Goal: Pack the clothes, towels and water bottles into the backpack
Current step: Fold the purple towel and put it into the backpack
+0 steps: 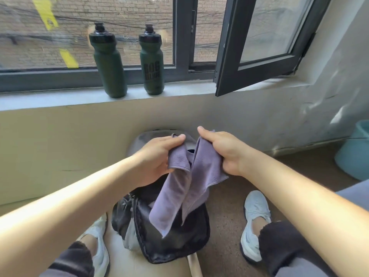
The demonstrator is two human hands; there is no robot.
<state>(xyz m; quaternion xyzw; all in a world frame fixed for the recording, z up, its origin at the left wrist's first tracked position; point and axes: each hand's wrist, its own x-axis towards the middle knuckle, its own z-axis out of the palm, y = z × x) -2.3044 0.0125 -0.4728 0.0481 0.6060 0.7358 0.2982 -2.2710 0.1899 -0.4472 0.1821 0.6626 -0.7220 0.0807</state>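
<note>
**Step in hand:** packing a towel. The left hand (157,156) and the right hand (221,150) each pinch an upper edge of a purple-grey towel (179,194), thumb on top and fingers curled beneath. The two hands are close together but not touching. The cloth hangs between them in two loose folds. Its lower end dangles over the open mouth of the black backpack (179,242); whether it reaches inside cannot be told.

**Backpack:** it stands on the floor between the person's feet with the zip parted and the interior dark. What it already holds cannot be made out.

**Outstanding items:** two dark green water bottles, one (109,64) and the other (152,64), stand upright on the windowsill (60,98). They are apart from each other, well away from the backpack, and neither is touched. No loose clothing is identifiable in view.

**Assessment:** the towel is not yet in, and the bottles are yet to be packed.
- The next move calls for lowering both hands, feeding the hanging end through the opening, and releasing only once the bulk is past the rim.
- Being loose and unfolded, the towel may drape over the zip edge or bunch near the top.
- Pressing it down would leave room for the bottles, which then need a reach up to the sill.

A pale blue bucket (355,154) at the right plays no part.
</note>
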